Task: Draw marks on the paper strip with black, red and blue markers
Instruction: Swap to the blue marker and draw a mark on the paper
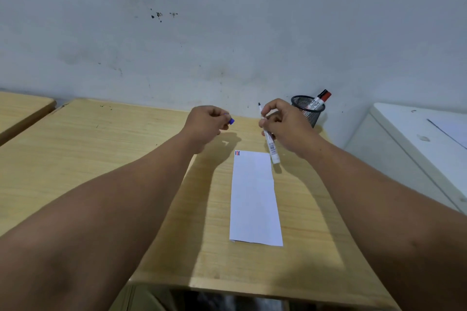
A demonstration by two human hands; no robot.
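**Inspector:** The right hand [283, 124] is closed around an uncapped marker [270, 139], tip pointing up and away. The left hand [207, 121] pinches a blue cap [231, 121] between curled fingers. The two are apart, above the far part of the desk [101, 159].

**Assessor:** And the paper strip [254, 199]?

**Inspector:** It lies flat on the desk, long axis running near to far, right of centre. Small marks [237, 153] sit in its far left corner; blue, red and a dark one, by my reading.

**Assessor:** Advice for this step?

**Inspector:** Likely recapping. Align the cap squarely with the tip and press until seated.

**Assessor:** Materials?

**Inspector:** Smooth white barrel with a printed label, thin uncreased paper, pale wood-grain top. A black mesh pen cup [308, 108] at the far right holds a red-capped marker [321, 98].
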